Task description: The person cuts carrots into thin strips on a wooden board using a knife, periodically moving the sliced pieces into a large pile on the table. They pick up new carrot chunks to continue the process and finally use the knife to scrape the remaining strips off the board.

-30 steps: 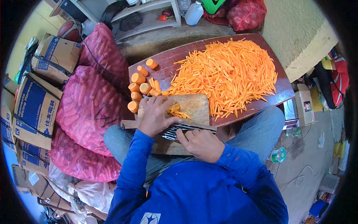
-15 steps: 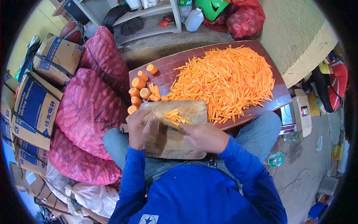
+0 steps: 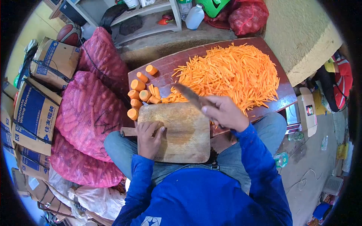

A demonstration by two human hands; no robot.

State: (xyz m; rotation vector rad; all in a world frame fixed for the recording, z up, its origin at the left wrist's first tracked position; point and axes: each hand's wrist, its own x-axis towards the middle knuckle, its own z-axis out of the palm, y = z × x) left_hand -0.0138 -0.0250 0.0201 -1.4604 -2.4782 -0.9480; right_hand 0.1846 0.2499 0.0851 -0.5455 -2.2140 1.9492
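My right hand (image 3: 224, 111) grips a knife (image 3: 190, 96) by its handle, the blade pointing up and left above the pile of carrot sticks' near edge. The wooden cutting board (image 3: 184, 128) lies across my lap, its surface bare apart from my left hand (image 3: 149, 137). That hand rests at the board's left side, fingers curled; what it holds, if anything, is too hidden to name. A big heap of carrot sticks (image 3: 233, 75) covers much of the red table (image 3: 169, 60). Cut carrot chunks (image 3: 138, 84) stand at the table's left end.
Red mesh sacks (image 3: 88, 113) and cardboard boxes (image 3: 36, 113) crowd the left side. Behind the table are a shelf (image 3: 147, 26), a plastic jug (image 3: 195, 17) and a green helmet (image 3: 213, 6). A concrete wall (image 3: 301, 41) rises at right. Another handle (image 3: 129, 131) sticks out left of the board.
The knife has lifted off the board and swung up over the table. The carrot sticks that lay on the board are gone from it. My left hand has moved down onto the board.
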